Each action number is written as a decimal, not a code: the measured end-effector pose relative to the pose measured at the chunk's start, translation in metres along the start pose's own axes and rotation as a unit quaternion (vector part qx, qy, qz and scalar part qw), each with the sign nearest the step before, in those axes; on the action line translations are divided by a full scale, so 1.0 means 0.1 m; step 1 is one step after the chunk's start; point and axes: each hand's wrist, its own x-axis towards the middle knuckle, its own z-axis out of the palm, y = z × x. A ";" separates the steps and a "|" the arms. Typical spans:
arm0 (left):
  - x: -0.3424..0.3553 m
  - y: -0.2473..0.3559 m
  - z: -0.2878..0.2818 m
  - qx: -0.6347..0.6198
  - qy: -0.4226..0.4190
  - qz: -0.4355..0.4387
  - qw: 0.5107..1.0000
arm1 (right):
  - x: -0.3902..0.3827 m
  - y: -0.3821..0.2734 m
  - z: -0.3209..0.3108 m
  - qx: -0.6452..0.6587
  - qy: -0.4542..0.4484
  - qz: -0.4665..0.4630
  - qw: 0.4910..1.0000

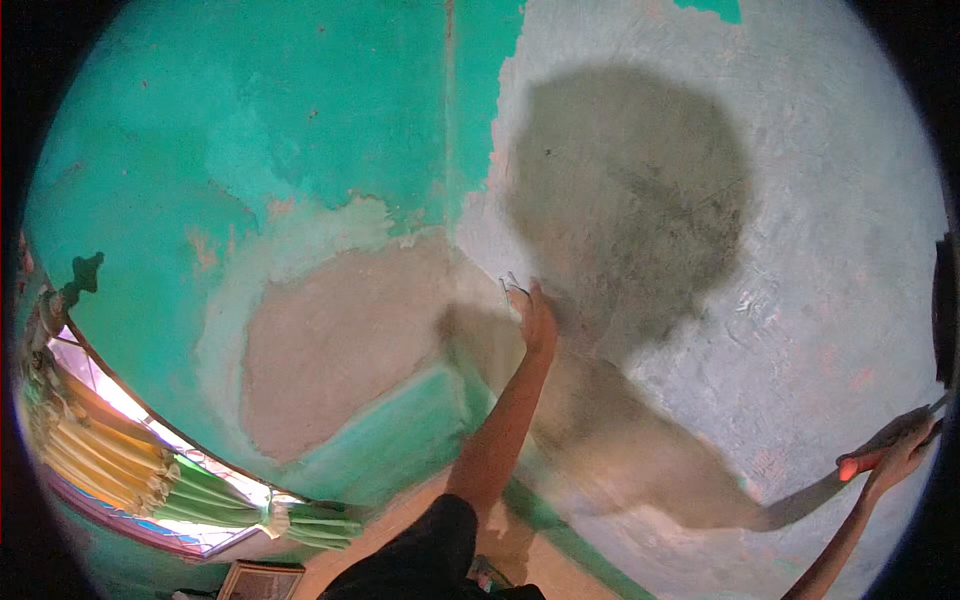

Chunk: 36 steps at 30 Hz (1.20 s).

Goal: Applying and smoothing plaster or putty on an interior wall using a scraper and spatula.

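Near the middle of the view my left hand (538, 318) is raised against the wall, its fingers closed on a small, thin, greyish piece (514, 288) whose kind I cannot make out. Around it the wall is part pale grey-white coat (820, 260), part green paint (330, 110), with a bare brown patch (340, 340) to the left. Far to the right, my right hand (902, 455) grips a tool with a red-orange handle (860, 466). A thin metal edge shows beyond those fingers, but most of the tool is hidden by the hand.
A window (180, 435) with a yellow curtain (120, 440) and a green curtain (220, 500) lies at lower left. Below it stands a framed picture (262, 580). A dark object (945, 310) borders the right rim. Shadows of my head and arm fall on the wall.
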 end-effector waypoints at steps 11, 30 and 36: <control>-0.09 -0.36 -0.06 0.396 -0.005 0.011 0.918 | -0.06 -0.06 0.04 0.025 0.009 0.017 0.999; -0.59 0.18 0.08 0.413 -0.126 -0.001 0.902 | -0.13 -0.10 0.08 0.005 0.003 0.006 1.000; -0.61 -0.08 0.04 0.423 -0.066 0.013 0.904 | -0.11 -0.09 0.06 0.035 0.019 -0.014 0.999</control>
